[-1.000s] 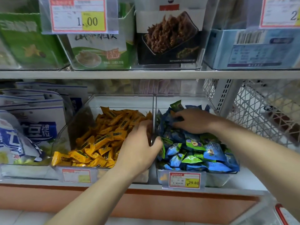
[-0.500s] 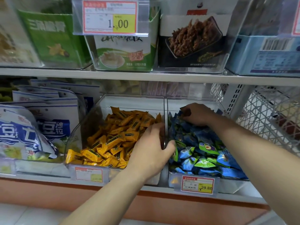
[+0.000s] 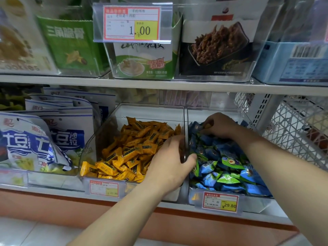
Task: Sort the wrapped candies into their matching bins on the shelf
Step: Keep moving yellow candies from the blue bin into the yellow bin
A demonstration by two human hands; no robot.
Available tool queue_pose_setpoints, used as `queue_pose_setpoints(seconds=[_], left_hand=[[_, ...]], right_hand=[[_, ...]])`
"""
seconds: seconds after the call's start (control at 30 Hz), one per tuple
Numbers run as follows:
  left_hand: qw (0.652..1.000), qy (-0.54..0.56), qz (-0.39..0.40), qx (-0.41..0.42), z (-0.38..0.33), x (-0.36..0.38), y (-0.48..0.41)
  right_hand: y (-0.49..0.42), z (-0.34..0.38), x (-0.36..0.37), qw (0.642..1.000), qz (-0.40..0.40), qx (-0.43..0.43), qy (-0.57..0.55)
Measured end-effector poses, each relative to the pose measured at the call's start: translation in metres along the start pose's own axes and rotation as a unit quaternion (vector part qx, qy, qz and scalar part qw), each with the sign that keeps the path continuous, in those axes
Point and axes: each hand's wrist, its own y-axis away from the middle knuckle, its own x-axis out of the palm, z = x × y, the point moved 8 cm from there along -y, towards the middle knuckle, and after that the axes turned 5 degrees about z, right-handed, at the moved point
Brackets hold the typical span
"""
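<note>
Stray-picking step: the right hand (image 3: 220,126) clamps its fingers on a seemingly yellow candy (image 3: 206,125) at twelve o'clock in the blue bin (image 3: 255,205); the left hand (image 3: 170,166) pinches the divider (image 3: 185,125) between fingers and thumb; next, carry it toward nine o'clock.

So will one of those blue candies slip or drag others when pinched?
Probably light and crinkly: the blue candies are small puffed wrappers. The glossy film may slip, so pinch a crimped end. Loosely heaped, neighbours could shift or tumble.

Hands at two candy bins.
Left hand (image 3: 170,162) grips the clear wall (image 3: 185,125) between yellow candies (image 3: 127,153) and blue candies (image 3: 229,167); right hand (image 3: 219,126) curls into the blue.
</note>
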Motion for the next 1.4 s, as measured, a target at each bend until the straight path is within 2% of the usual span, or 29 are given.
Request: queue_pose_setpoints(seconds=[0.37, 0.53, 0.63, 0.73, 0.83, 0.93, 1.03, 1.1, 1.2, 1.3, 1.4], left_hand=[[1.0, 0.007, 0.023, -0.014, -0.005, -0.003, 0.003], [0.999, -0.003, 0.037, -0.021, -0.007, -0.005, 0.004], [0.999, -0.019, 0.017, -0.022, -0.009, -0.014, 0.004], [0.999, -0.03, -0.035, -0.004, -0.018, -0.029, 0.005], [0.997, -0.018, -0.062, 0.032, -0.03, -0.034, 0.008], [0.996, 0.021, -0.059, 0.07, -0.046, -0.034, 0.011], [0.985, 0.11, -0.064, 0.118, -0.062, -0.041, 0.013], [0.983, 0.11, -0.083, 0.124, -0.064, -0.049, 0.014], [0.989, 0.061, -0.112, 0.075, -0.041, -0.064, 0.014], [0.99, -0.004, -0.139, -0.012, -0.004, -0.082, 0.014], [0.982, -0.11, -0.117, -0.097, 0.026, -0.089, 0.012]], right_hand=[[0.041, 0.015, -0.025, 0.996, -0.074, -0.039, 0.028], [0.057, 0.019, -0.031, 0.997, -0.053, -0.025, 0.054], [0.078, 0.02, -0.044, 0.992, -0.12, -0.008, 0.048], [0.11, 0.028, -0.055, 0.979, -0.202, -0.018, 0.036], [0.142, 0.04, -0.056, 0.971, -0.234, -0.044, -0.021], [0.169, 0.055, -0.048, 0.956, -0.247, -0.066, -0.146], [0.179, 0.079, -0.021, 0.932, -0.167, -0.121, -0.299], [0.179, 0.081, -0.014, 0.919, -0.143, -0.122, -0.346], [0.174, 0.055, -0.028, 0.943, -0.19, -0.08, -0.261], [0.173, 0.02, -0.044, 0.963, -0.217, -0.041, -0.157], [0.173, -0.012, -0.054, 0.972, -0.224, -0.012, -0.066]])
